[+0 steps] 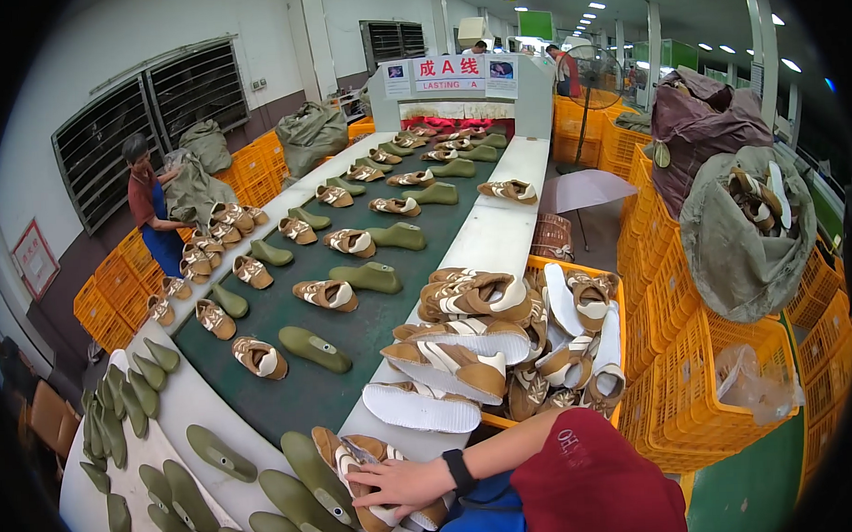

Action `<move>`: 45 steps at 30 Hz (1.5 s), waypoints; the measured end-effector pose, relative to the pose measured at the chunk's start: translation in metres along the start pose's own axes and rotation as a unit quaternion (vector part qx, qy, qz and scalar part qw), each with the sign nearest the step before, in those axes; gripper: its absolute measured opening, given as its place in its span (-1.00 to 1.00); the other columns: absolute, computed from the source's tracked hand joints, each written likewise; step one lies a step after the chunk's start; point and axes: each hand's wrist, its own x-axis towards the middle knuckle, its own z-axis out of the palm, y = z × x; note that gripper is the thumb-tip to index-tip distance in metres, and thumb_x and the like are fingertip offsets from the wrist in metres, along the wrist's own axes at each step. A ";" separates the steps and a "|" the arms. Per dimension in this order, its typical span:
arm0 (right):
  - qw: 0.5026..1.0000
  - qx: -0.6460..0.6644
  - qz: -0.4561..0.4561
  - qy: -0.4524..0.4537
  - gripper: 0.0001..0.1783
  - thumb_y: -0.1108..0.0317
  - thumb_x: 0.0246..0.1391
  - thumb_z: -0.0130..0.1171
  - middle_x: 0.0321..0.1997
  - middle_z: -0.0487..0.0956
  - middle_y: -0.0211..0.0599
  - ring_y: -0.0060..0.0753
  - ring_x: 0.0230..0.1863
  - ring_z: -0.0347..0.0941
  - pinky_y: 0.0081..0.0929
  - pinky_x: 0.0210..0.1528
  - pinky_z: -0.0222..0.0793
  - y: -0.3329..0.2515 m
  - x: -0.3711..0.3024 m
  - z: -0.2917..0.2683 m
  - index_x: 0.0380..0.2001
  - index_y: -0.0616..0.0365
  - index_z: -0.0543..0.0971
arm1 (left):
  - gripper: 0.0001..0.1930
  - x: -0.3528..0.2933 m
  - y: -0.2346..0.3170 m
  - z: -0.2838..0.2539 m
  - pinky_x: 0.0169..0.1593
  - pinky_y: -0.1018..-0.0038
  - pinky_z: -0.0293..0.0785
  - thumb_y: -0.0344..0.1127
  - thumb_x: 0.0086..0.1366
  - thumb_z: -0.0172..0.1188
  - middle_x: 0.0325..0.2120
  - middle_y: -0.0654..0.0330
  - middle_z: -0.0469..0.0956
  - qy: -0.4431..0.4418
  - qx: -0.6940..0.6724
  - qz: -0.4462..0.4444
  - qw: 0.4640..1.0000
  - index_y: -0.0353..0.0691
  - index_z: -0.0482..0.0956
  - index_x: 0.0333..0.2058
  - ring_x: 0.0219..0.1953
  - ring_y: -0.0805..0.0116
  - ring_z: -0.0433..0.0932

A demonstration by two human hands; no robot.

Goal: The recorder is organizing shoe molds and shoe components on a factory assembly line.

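At the lower middle, my right hand [403, 483] reaches in from the right with a black band on its wrist. Its fingers curl over brown-and-cream sneakers [331, 445] at the near end of the table, gripping at least one; the palm hides part of them. Green shoe lasts [303, 505] lie just left of the hand. Behind it, on the white ledge, sneakers with white soles [422, 407] are piled on their sides. My left hand does not show.
A green conveyor [303, 242] carries rows of sneakers and lasts. An orange crate [620, 353] full of sneakers stands to the right, beside stacked orange crates [673, 351]. More lasts [135, 398] cover the left ledge. A co-worker [152, 210] stands beyond the left side.
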 end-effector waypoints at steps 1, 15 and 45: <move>1.000 -0.020 -0.014 0.005 -0.23 0.20 -0.23 0.24 0.14 0.13 -0.07 0.01 0.08 0.14 -0.22 0.00 0.18 -0.004 -0.006 -0.006 0.11 0.01 0.18 | -0.47 -0.001 0.005 -0.008 0.03 0.01 0.18 0.14 0.23 -0.29 0.04 0.12 0.29 -0.006 -0.001 0.000 1.000 -0.01 0.29 0.05 0.03 0.09 0.29; 0.994 -0.096 0.021 -0.050 -0.19 -0.03 -0.47 0.35 0.05 0.25 -0.16 -0.01 0.18 0.04 -0.09 0.10 0.05 -0.010 -0.040 0.000 -0.05 -0.01 0.34 | -0.34 -0.004 -0.010 0.004 0.06 -0.22 -0.07 0.30 0.16 -0.34 0.15 0.27 0.13 -0.093 -0.021 -0.129 0.987 0.07 0.19 0.13 0.17 0.15 0.10; 0.908 0.245 0.193 0.280 -0.53 0.38 -0.09 0.14 -0.23 0.53 -0.25 -0.31 -0.22 0.46 -0.40 -0.12 0.31 0.033 -0.016 -0.044 -0.04 0.19 0.37 | -0.39 -0.014 -0.005 -0.016 0.12 -0.18 -0.17 0.22 0.17 -0.29 0.20 0.30 0.04 -0.101 -0.075 -0.155 0.980 0.09 0.15 0.14 0.23 0.16 -0.02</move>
